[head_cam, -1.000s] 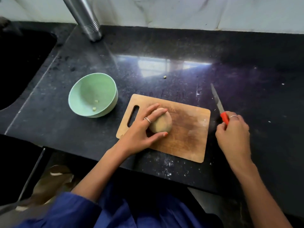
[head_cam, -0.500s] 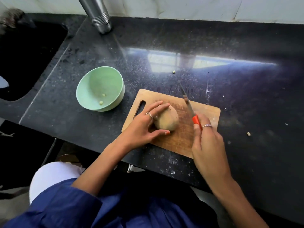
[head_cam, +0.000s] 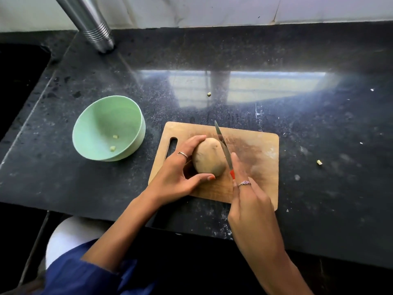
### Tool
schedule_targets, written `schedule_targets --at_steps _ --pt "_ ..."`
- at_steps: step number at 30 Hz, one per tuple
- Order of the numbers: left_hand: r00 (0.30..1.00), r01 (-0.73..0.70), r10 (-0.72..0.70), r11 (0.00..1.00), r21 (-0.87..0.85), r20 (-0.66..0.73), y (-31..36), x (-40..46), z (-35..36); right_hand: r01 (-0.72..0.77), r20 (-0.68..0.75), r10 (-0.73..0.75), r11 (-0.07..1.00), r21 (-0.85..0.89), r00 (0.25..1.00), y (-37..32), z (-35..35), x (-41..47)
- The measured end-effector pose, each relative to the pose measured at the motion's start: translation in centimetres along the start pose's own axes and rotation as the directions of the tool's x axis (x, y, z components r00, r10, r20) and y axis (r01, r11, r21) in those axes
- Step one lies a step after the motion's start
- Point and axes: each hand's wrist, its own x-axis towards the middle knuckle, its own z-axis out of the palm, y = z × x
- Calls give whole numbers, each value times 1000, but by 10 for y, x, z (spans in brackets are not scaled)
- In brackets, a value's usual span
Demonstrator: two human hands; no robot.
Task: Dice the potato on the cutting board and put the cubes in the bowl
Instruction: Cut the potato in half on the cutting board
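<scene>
A whole brown potato lies on the wooden cutting board. My left hand grips it from the left, fingers over the top and thumb along its near side. My right hand holds a knife with a red handle, forefinger stretched along the blade's back. The blade rests against the potato's right side, tip pointing away from me. To the left of the board stands a pale green bowl with two small potato bits inside.
The black stone counter carries a few stray potato bits. A steel tap column rises at the back left, beside a dark sink. A white tiled wall runs along the back.
My right hand has carried the knife from the counter right of the board over to the potato, and the blade now touches its right side. My left hand has kept its hold.
</scene>
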Motion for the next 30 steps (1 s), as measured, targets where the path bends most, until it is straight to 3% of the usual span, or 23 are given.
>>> schedule_targets --at_steps 9,17,21,30 --pt "988 -151 147 986 67 52 -14 5 -5 0 -41 -5 991 -131 999 -9 31 -5" --pt "975 -222 220 974 49 36 -23 5 -6 -113 -262 30 945 -306 965 -23 50 -5" --pt "969 -248 248 965 83 17 -22 6 -8 -159 -289 34 893 -421 957 -27 52 -3" --pt "961 -276 278 953 123 1 -27 9 -6 -152 -260 39 888 -433 965 -31 50 6"
